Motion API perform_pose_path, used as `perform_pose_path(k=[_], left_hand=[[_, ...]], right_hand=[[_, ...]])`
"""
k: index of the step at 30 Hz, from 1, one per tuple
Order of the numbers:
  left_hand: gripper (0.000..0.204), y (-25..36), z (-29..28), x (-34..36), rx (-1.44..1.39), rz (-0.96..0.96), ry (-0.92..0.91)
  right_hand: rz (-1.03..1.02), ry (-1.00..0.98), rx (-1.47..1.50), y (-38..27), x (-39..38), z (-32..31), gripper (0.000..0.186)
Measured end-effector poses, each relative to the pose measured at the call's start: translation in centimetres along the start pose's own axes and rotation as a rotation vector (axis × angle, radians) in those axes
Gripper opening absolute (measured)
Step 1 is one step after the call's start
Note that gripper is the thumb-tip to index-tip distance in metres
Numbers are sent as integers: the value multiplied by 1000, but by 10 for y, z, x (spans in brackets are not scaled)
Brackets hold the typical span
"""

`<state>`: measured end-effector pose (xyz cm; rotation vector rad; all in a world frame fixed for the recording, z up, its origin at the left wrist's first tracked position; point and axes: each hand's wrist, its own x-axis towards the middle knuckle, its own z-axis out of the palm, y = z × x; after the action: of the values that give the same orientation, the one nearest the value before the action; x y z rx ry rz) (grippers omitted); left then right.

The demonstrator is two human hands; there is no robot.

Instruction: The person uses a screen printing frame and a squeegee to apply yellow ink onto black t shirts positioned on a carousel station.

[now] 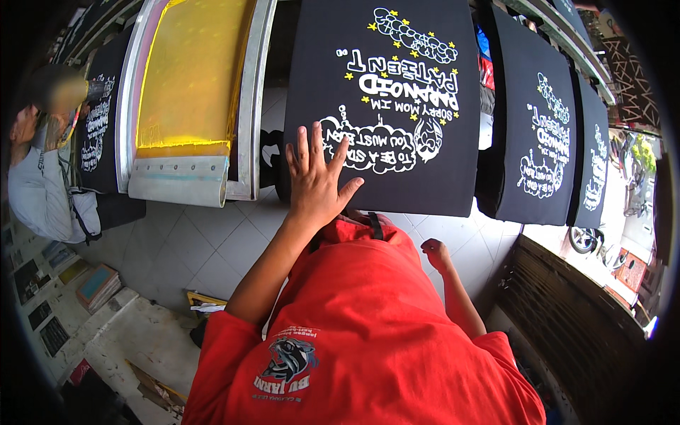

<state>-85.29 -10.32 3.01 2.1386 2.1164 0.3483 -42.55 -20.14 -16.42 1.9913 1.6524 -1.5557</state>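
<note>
My left hand (316, 173), fingers spread, lies over the lower left edge of the print on a black printed cloth (425, 188); whether the palm presses on it I cannot tell. White cartoon lettering, cloud shapes and small yellow stars make up that print. It faces away from me, upside down. My right hand (437, 255) hangs low beside my body, below the cloth's front edge, its fingers curled in and nothing seen in them. Left of the cloth rests a screen-printing frame (263, 92) with yellow mesh, and a pale squeegee (178, 178) lies across its near end.
More black printed cloths (520, 145) stand in a row to the right, another (95, 159) at far left. A person in grey (42, 188) is at the left. Stacked flat items (98, 289) sit lower left. Slatted wooden panel (567, 312) stands lower right; tiled floor (191, 241) runs below.
</note>
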Motion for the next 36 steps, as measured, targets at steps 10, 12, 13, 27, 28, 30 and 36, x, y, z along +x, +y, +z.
perform_pose_path(k=[10, 12, 13, 27, 28, 30, 36], left_hand=[[72, -1, 12, 5, -45, 12, -107], [72, -3, 14, 5, -40, 8, -91], [72, -3, 15, 6, -38, 0, -83], [77, 2, 20, 2, -15, 28, -105], [78, 5, 19, 1, -36, 40, -119], [80, 5, 18, 0, -27, 46, -120], [84, 1, 19, 0, 18, -63, -94]], right_hand=[[-68, 28, 18, -25, 8, 4, 21], [-76, 33, 8, -26, 11, 3, 21], [-81, 33, 11, -24, 12, 3, 21], [-69, 20, 3, -14, 18, -8, 21], [-70, 16, 17, -11, 21, -7, 21], [-72, 8, 43, -4, 25, -6, 21], [-146, 32, 25, -4, 27, -8, 20]])
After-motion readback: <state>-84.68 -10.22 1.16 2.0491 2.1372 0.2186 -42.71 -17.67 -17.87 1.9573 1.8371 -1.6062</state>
